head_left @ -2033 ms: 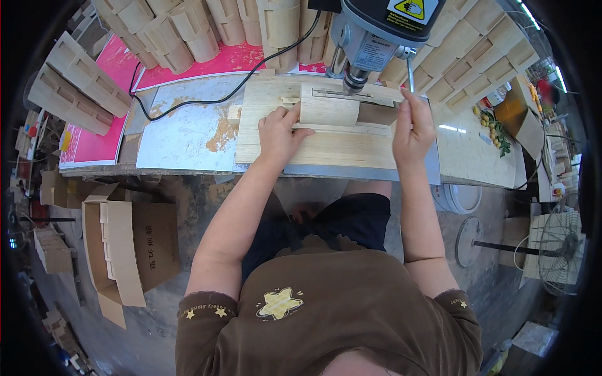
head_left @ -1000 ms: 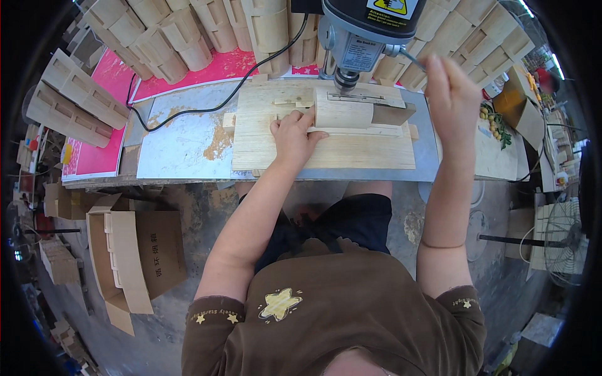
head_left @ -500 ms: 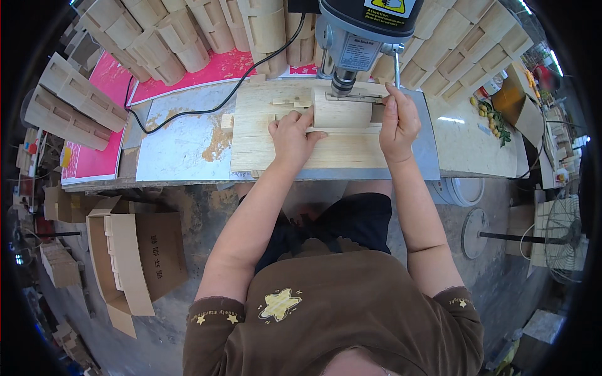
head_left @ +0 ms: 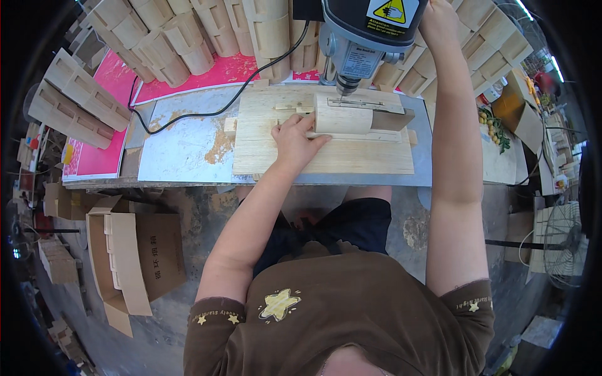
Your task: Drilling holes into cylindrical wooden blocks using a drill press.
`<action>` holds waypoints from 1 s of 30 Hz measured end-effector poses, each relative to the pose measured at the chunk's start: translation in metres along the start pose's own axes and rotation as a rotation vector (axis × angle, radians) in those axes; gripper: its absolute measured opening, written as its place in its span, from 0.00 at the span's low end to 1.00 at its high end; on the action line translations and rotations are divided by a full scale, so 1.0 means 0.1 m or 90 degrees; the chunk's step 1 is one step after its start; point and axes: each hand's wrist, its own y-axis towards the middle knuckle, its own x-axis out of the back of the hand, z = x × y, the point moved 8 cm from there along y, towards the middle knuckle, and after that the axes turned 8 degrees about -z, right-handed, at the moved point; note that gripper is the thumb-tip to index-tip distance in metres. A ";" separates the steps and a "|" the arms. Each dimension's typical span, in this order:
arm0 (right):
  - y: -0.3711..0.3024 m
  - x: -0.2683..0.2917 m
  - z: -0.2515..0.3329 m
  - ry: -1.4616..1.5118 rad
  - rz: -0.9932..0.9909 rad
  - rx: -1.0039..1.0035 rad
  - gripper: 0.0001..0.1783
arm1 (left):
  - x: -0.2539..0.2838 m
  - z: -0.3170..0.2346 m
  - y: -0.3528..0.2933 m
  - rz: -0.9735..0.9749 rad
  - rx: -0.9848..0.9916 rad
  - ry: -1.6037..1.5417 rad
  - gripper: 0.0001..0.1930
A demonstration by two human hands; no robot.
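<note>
The table (head_left: 182, 150), topped with a scuffed metal sheet, carries everything. At its far edge, right of centre, stands a grey drill press (head_left: 360, 37), its bit pointing down. Under it lies a wide wooden base board (head_left: 326, 156), reaching to the table's near edge. On that board sits the workpiece, a curved pale wooden piece (head_left: 342, 116), held in a wooden jig (head_left: 389, 119) directly below the bit.

The left hand (head_left: 295, 141) lies flat and spread on the board, fingertips pressing against the near-left side of the curved piece to keep it in place; it pins rather than grips. The right hand (head_left: 439, 22) is raised to the right side of the drill head, at the top of the view. It seems to be on the feed lever, but the lever and the fingers are cut off, so I cannot tell how far it is closed.

As a judgement: the piece is seated and steadied, the bit sits just above or at its top, and the drilling itself looks about to happen or barely started; no finished hole can be made out.

A black power cable (head_left: 219, 106) trails across the metal sheet, left of the board. Stacked curved wooden parts (head_left: 182, 31) crowd the table's far edge, over pink sheets (head_left: 94, 156). An open cardboard box (head_left: 135, 257) stands on the floor, near left. Nothing blocks the bit's path.
</note>
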 end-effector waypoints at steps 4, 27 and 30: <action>-0.61 -0.05 -0.20 0.133 0.186 -0.095 0.25 | 0.07 0.02 0.06 -0.020 0.032 -0.086 0.25; -2.40 0.21 0.41 -0.051 0.436 0.120 0.15 | 1.44 0.53 -0.66 0.001 0.533 -0.386 0.17; -2.39 0.24 0.35 -0.048 0.425 0.116 0.16 | 1.29 0.57 -0.74 -0.003 0.588 -0.390 0.18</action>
